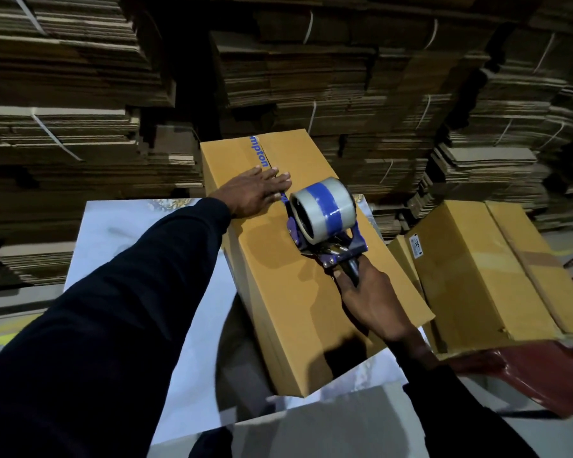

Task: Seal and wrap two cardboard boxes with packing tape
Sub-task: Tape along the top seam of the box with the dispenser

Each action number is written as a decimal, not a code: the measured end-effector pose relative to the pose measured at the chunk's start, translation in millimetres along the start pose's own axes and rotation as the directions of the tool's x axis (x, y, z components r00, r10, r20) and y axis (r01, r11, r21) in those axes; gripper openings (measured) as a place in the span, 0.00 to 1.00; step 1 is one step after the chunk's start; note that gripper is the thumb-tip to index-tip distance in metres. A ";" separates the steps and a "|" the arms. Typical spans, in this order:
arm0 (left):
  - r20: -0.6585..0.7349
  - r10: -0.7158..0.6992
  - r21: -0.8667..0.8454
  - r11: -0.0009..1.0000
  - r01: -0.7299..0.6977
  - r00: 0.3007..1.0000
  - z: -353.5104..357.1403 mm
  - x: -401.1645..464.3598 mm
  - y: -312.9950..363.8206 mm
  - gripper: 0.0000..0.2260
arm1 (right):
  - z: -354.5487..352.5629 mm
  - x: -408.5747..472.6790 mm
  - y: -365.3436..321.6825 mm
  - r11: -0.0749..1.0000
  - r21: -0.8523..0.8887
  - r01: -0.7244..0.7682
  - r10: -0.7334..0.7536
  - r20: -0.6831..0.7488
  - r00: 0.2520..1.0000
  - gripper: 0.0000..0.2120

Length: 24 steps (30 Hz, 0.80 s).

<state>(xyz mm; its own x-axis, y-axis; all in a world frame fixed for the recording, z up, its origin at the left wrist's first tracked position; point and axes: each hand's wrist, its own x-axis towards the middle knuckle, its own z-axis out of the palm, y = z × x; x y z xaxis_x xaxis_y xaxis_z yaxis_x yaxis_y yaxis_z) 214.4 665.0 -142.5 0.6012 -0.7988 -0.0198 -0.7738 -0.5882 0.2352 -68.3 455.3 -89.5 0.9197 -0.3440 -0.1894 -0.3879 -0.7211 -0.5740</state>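
At far left, stacks [57, 94] of flattened cardboard tied with white straps fill the background and run on across the whole back of the view. In front of them is a white table [113, 233].

The left hand [257, 191] lies flat on the box [298, 252], fingers straight and together, pressing on the top near its far end, over the seam and a strip of blue-printed tape [258, 152] that runs along it. The arm wears a dark sleeve [119, 309].

The box lies on the table with its long axis running from the near right corner away toward the far left, so its far end points up and slightly left in the view. Its near end overhangs the table edge toward the person.

The tape gun [325, 226] sits on the middle of the box top, its roll of clear tape with a blue band up and forward, its nose toward the left hand and its handle pointing back toward the person. The right hand [368, 302] grips that handle, fingers curled round it.

At right, just beside the first, a second box [470, 269] rests on a red plastic chair [523, 375]. Its long axis runs nearly the same way. Its top flaps are closed with brown tape along the seam, and a small white label is on its left side.
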 end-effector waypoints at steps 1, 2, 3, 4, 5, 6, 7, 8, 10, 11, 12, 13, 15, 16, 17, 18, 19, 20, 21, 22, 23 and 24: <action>0.007 -0.001 0.008 1.000 0.001 1.000 0.1 0.3 -0.5 0.24 | -0.4 -2.8 2.4 1.000 0.001 -0.003 0.003 -0.002 1.000 0.15; 0.008 -0.002 0.014 1.000 0.002 1.000 -0.5 0.4 0.3 0.24 | -0.7 -4.5 3.5 1.000 0.002 -0.005 0.005 -0.002 1.000 0.15; 0.006 -0.007 0.020 1.000 0.007 1.000 -0.9 0.8 1.4 0.24 | -0.9 -4.8 3.7 1.000 0.006 -0.009 0.009 -0.002 1.000 0.15; 0.003 -0.017 0.024 1.000 0.017 1.000 -1.9 0.3 3.9 0.24 | -1.3 -4.5 3.4 1.000 0.016 -0.013 0.013 0.000 1.000 0.15; -0.003 -0.031 0.026 0.999 0.031 1.000 -2.6 -0.8 7.1 0.24 | -1.6 -3.8 3.2 1.000 0.025 -0.016 0.016 0.002 1.000 0.14; -0.009 -0.039 0.028 0.999 0.040 0.999 -2.4 -2.8 11.1 0.24 | -2.1 -3.1 2.9 0.999 0.032 -0.017 0.016 0.002 1.000 0.14; -0.013 -0.036 0.026 0.999 0.036 0.999 -1.1 -6.3 16.4 0.24 | -2.4 -2.6 2.9 0.999 0.037 -0.016 0.016 0.002 1.000 0.13; -0.014 -0.016 0.020 1.000 0.016 1.000 1.8 -11.6 23.6 0.24 | -2.5 -2.6 3.3 0.999 0.042 -0.016 0.016 0.002 1.000 0.13; -0.041 0.063 0.004 0.998 -0.063 0.997 10.6 -24.7 40.6 0.24 | -1.8 -2.6 4.4 0.999 0.047 -0.014 0.014 0.001 1.000 0.12; -0.067 0.101 -0.006 0.995 -0.102 0.993 15.5 -30.5 48.8 0.23 | -1.1 -2.6 4.6 0.999 0.047 -0.015 0.015 0.000 1.000 0.13; -0.093 0.124 -0.010 0.992 -0.125 0.988 19.5 -34.9 56.2 0.22 | -0.4 -2.7 4.6 0.999 0.046 -0.014 0.014 -0.001 1.000 0.13; -0.113 0.125 -0.013 0.992 -0.127 0.986 22.8 -37.2 61.6 0.21 | 0.3 -2.1 4.9 0.999 0.045 -0.012 0.013 -0.003 1.000 0.13; -0.132 0.091 -0.023 0.995 -0.095 0.987 25.6 -38.9 68.1 0.22 | 1.0 -1.4 5.3 0.999 0.045 -0.015 0.015 0.001 1.000 0.14; -0.134 0.075 -0.025 0.997 -0.079 0.988 25.8 -38.8 69.3 0.22 | 0.6 -1.0 5.4 0.999 0.043 -0.016 0.015 0.005 1.000 0.14; -0.133 0.067 -0.024 0.997 -0.071 0.989 25.6 -38.6 69.7 0.22 | 0.5 -0.4 6.0 0.999 0.038 -0.016 0.016 0.006 1.000 0.14; -0.129 0.069 -0.021 0.997 -0.072 0.989 25.3 -38.7 69.7 0.21 | 0.1 -0.5 6.2 0.999 0.028 -0.015 0.014 0.009 1.000 0.15; -0.127 0.074 -0.018 0.997 -0.077 0.989 24.6 -39.0 69.2 0.20 | -0.2 -0.8 6.3 1.000 0.021 -0.013 0.013 0.013 1.000 0.16; -0.126 0.078 -0.019 0.997 -0.081 0.989 22.8 -39.5 69.2 0.19 | -0.8 -1.4 6.0 1.000 0.017 -0.011 0.011 0.013 1.000 0.16; -0.126 0.078 -0.022 0.996 -0.082 0.989 21.1 -39.3 69.2 0.19 | -1.1 -1.7 6.1 1.000 0.016 -0.010 0.009 0.011 1.000 0.17; -0.127 0.076 -0.027 0.996 -0.080 0.989 19.5 -39.7 69.8 0.18 | -0.9 -2.2 6.2 1.000 0.009 -0.004 0.004 0.010 1.000 0.17; -0.126 0.071 -0.031 0.997 -0.076 0.990 18.4 -40.3 70.8 0.18 | -0.4 -2.5 6.9 1.000 0.000 -0.002 0.002 0.009 1.000 0.17; -0.125 0.067 -0.032 0.997 -0.071 0.990 17.9 -41.0 72.5 0.18 | -0.1 -2.9 7.9 1.000 -0.008 -0.004 0.005 0.010 1.000 0.16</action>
<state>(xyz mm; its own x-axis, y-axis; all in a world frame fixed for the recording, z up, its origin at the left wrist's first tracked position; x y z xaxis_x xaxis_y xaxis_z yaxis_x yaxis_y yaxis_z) 130.0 652.9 -142.0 0.5685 -0.8142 0.1178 -0.8078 -0.5254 0.2673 -74.0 450.5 -93.4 0.9184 -0.3414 -0.1997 -0.3925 -0.7244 -0.5667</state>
